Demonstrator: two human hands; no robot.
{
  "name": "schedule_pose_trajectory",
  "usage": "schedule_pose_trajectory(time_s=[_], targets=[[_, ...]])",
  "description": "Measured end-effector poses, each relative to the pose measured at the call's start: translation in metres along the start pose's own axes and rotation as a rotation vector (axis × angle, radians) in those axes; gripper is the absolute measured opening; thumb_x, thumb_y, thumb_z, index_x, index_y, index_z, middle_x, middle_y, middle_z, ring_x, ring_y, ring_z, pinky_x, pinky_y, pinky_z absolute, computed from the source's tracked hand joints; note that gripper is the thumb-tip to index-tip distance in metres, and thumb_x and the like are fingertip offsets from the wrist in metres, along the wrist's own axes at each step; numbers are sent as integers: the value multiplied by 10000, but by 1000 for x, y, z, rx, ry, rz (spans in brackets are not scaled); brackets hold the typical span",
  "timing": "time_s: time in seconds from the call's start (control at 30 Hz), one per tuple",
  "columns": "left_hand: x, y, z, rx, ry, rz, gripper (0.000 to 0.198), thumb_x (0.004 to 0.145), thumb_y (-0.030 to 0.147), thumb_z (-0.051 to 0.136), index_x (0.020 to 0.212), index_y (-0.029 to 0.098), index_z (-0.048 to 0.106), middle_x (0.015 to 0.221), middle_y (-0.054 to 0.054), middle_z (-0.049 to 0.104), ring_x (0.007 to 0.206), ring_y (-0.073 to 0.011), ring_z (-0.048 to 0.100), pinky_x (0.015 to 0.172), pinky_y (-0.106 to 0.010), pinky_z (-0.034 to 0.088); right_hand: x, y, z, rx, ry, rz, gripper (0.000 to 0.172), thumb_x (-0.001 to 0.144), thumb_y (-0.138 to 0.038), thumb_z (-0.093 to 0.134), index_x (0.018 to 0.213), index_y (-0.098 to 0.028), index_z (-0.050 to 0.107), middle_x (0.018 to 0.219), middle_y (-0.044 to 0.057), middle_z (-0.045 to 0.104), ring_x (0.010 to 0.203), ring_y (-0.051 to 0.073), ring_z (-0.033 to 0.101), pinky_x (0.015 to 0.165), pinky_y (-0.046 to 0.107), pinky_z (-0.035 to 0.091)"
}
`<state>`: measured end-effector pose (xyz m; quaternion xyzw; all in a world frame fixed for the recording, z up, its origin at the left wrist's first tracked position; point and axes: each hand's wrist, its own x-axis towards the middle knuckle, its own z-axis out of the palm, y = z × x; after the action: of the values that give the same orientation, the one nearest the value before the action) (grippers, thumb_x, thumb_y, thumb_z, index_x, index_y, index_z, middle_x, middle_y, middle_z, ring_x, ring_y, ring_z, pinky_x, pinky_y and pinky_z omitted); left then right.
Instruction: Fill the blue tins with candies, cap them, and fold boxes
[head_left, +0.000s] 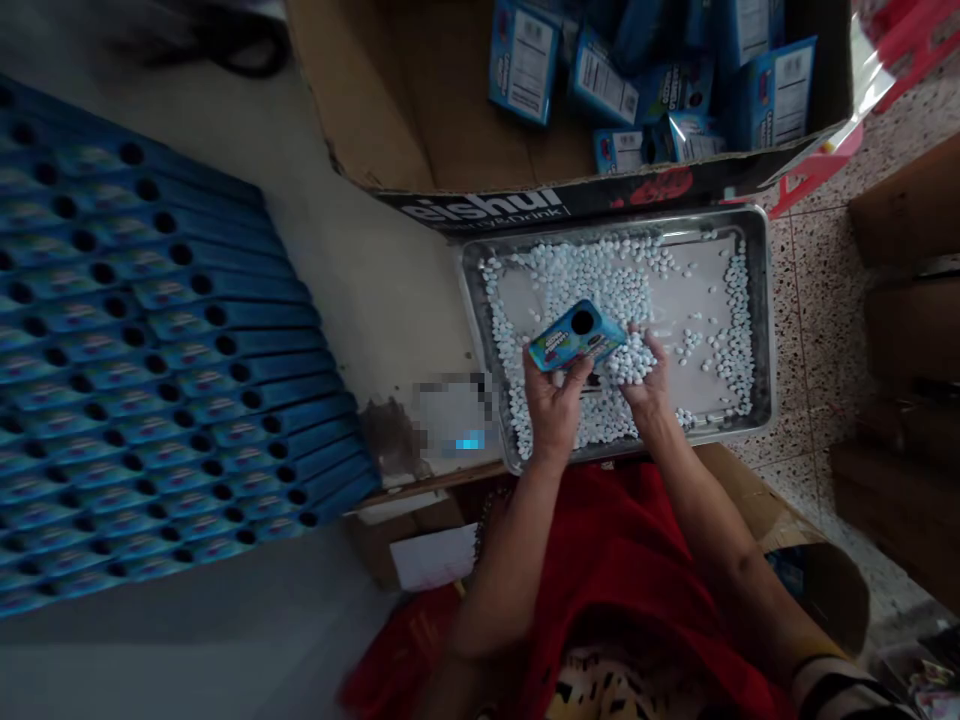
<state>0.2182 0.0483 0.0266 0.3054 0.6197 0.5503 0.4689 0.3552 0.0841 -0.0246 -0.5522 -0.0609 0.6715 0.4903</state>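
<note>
My left hand grips a small blue candy box, tilted so that its dark round hole faces up. Close beside it my right hand is cupped around a heap of small white candies, at the right end of the box. Both hands are over a shallow metal tray, where many loose white candies lie spread out, thickest at the left and middle. What the box holds inside cannot be seen.
An open cardboard carton with several blue boxes stands behind the tray. Stacked rows of blue boxes fill the left. Brown cartons stand on the speckled floor at right. A blurred patch lies left of the tray.
</note>
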Motion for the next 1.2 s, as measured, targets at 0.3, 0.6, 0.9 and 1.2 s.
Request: schedule_pose_trajectory(time_s=[0.3,0.6,0.9,1.2], targets=[[19,8,-53,510,-173,213,308,959,296,730,1254,247,654,1361,-91,723,1376,-281,643,1214,-444,469,-46,-61,49,162,-241,-89,320,910,-591,676,950,-274,675,992,33,708,1044,211,699,1062,455,579],[10,19,-47,463,-146,180,344,937,404,793,1206,238,658,1166,-58,763,1117,-253,731,988,-349,565,-65,-69,96,38,-308,-230,293,823,-562,727,829,-275,670,888,25,628,937,223,659,909,392,578],[11,14,-50,433,-142,191,304,894,298,822,1151,244,668,1119,-41,754,1054,-236,726,931,-327,563,-65,-69,104,39,-292,-282,331,874,-584,712,783,-272,650,784,10,566,794,191,605,870,391,555],[11,6,-48,481,-117,192,328,859,161,786,1147,243,654,1107,-30,745,1051,-221,718,947,-327,560,-64,-63,107,30,-214,-330,361,919,-595,681,794,-256,671,845,15,599,771,162,605,742,334,523]])
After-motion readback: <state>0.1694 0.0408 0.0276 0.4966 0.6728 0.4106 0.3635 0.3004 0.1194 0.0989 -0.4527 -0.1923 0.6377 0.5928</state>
